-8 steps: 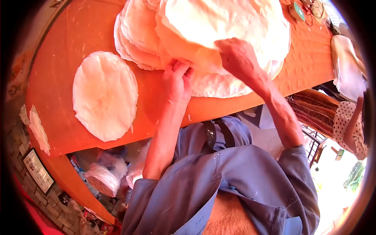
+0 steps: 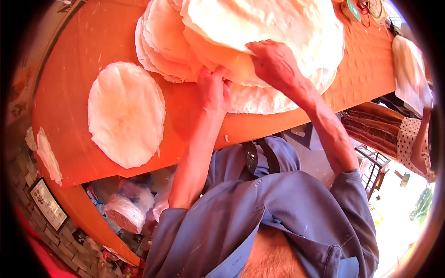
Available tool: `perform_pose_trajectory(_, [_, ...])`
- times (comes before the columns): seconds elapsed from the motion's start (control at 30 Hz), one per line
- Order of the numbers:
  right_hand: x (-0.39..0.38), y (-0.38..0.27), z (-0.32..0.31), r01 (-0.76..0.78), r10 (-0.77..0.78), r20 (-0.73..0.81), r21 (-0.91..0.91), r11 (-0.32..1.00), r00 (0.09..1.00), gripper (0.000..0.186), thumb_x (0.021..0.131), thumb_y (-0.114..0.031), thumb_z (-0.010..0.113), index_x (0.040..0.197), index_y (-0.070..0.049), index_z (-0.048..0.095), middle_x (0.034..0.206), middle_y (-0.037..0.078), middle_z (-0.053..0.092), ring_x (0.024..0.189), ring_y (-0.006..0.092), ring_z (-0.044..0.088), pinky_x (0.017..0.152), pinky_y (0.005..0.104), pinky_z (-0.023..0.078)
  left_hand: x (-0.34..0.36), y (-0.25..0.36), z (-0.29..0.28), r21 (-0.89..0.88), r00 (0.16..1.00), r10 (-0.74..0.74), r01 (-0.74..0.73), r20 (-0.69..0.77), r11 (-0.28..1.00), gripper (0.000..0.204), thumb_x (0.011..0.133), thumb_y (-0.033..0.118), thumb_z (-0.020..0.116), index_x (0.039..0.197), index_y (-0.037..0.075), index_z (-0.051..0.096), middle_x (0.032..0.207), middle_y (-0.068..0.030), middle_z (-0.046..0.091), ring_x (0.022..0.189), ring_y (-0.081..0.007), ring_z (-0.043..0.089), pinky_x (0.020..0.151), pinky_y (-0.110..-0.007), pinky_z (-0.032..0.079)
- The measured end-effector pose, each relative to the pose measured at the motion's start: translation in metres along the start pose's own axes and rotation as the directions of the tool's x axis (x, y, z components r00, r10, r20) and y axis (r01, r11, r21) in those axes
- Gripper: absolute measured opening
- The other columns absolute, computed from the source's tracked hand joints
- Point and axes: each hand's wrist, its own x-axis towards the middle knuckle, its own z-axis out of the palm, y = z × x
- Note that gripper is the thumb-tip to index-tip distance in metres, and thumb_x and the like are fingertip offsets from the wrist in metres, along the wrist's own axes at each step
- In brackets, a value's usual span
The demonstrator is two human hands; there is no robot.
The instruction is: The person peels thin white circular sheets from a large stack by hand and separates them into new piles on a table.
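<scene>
Flatbreads, thin, pale and round, lie heaped in a big overlapping pile [image 2: 259,41] at the far middle of the orange worktop [image 2: 92,41], spilling toward its near edge. The top sheets are raised off the rest, probably so one round can be peeled away from the others without tearing.

Left of the heap, apart from it, a smaller neat stack of rounds [image 2: 126,113] lies flat on the worktop.

Over the near part of the pile, the right hand [image 2: 273,60] rests with fingers curled down on the edge of the lifted upper sheets, pinching them up. Just to its left, the left hand [image 2: 214,88] is tucked at the pile's near rim, fingers closed around the edges of the lower sheets, seemingly steadying them.

A small torn scrap [image 2: 226,137] lies by the worktop's near edge.
</scene>
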Motion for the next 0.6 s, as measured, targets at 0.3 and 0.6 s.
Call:
perform_pose_trajectory(0.3, [-0.012, -0.021, 0.009, -0.207, 0.204, -0.049, -0.085, 0.975, 0.978, 0.028, 0.078, -0.015, 0.067, 0.103, -0.003, 0.065, 0.093, 0.016, 0.069, 0.089, 0.0372, 0.064, 0.077, 0.0430, 0.052, 0.016, -0.001, 0.014, -0.054, 0.994, -0.108, 0.108, -0.004, 0.993, 0.042, 0.091, 0.014, 0.063, 0.130, 0.005, 0.050, 0.122, -0.0047, 0.058, 0.109, -0.0196, 0.059, 0.087, -0.033, 0.051])
perform_pose_trajectory(0.6, [0.037, -0.014, -0.191, -0.424, 0.320, -0.327, -0.327, 0.845, 0.889, 0.021, 0.087, -0.015, 0.067, 0.069, -0.003, 0.067, 0.054, 0.004, 0.058, 0.048, 0.0137, 0.054, 0.045, 0.0329, 0.043, -0.042, -0.009, -0.025, -0.123, 0.970, -0.203, 0.220, 0.134, 0.968, 0.033, 0.099, 0.021, 0.056, 0.129, 0.009, 0.053, 0.126, -0.0044, 0.061, 0.117, -0.0219, 0.058, 0.102, -0.040, 0.048])
